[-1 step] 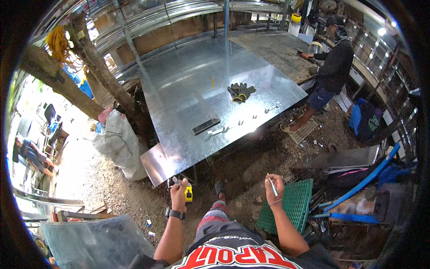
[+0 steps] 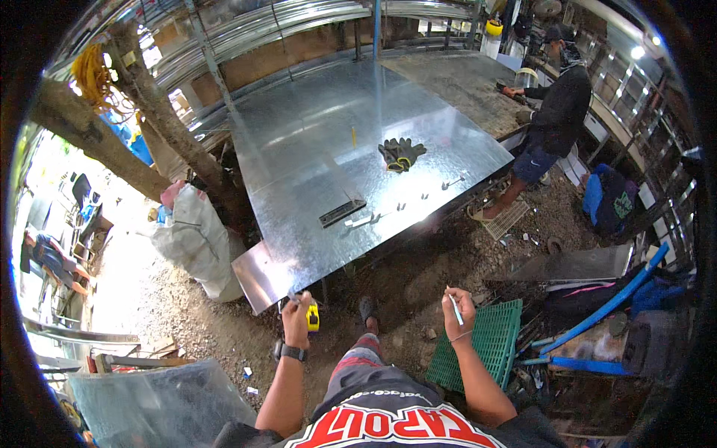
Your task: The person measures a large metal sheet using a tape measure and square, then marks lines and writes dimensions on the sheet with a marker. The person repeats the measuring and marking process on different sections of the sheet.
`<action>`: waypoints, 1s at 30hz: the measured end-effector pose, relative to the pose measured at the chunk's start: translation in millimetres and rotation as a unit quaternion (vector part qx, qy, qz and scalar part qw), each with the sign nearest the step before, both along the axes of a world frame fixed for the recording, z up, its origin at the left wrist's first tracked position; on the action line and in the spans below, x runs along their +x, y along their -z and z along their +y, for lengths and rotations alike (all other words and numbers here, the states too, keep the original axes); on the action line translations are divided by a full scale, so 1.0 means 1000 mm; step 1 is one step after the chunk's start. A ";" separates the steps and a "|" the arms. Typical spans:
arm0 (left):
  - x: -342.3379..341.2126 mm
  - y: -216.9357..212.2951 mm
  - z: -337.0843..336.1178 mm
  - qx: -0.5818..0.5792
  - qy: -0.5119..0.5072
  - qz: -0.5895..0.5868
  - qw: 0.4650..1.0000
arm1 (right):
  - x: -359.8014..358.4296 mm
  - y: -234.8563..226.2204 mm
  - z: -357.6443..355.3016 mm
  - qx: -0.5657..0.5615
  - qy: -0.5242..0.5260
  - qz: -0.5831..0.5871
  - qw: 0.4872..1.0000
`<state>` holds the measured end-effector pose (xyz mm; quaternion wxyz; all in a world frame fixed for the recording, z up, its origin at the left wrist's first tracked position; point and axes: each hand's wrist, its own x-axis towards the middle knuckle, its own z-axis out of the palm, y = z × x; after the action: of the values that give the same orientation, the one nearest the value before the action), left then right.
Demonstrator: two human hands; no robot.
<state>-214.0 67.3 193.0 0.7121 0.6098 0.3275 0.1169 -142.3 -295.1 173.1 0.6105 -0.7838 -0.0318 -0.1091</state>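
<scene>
Right hand (image 2: 459,308) grips a slim white tool (image 2: 456,310) before the metal-topped worktop (image 2: 299,164); left hand (image 2: 296,321) pinches a small greyish item (image 2: 293,299) near its front-left corner.

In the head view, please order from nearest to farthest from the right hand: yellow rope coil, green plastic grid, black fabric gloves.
1. Green plastic grid, near the right hand
2. Black fabric gloves, on the metal sheet
3. Yellow rope coil, far left

Left hand (image 2: 296,321): fingers mostly cover a small item (image 2: 294,299), kind unclear. Right hand (image 2: 460,319): slim pale stick (image 2: 456,309), too small to identify. Yellow object (image 2: 313,318) partly hidden behind left hand. Shirt (image 2: 336,407) cut off by lower edge.
</scene>
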 end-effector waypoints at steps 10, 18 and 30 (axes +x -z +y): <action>0.337 0.087 0.095 0.489 0.073 -0.033 0.869 | 0.223 0.015 0.068 -0.023 -0.047 0.043 0.998; 0.506 0.142 0.120 0.530 0.021 0.095 0.843 | 0.401 0.062 0.163 -0.069 -0.152 0.046 0.985; 0.541 0.168 0.118 0.612 -0.068 0.129 0.777 | 0.560 0.158 0.234 -0.103 -0.243 -0.087 0.961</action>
<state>327.4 185.1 24.9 0.1296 0.9028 0.3164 0.2608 417.3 -61.5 15.6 0.5295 -0.7987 -0.2850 -0.0212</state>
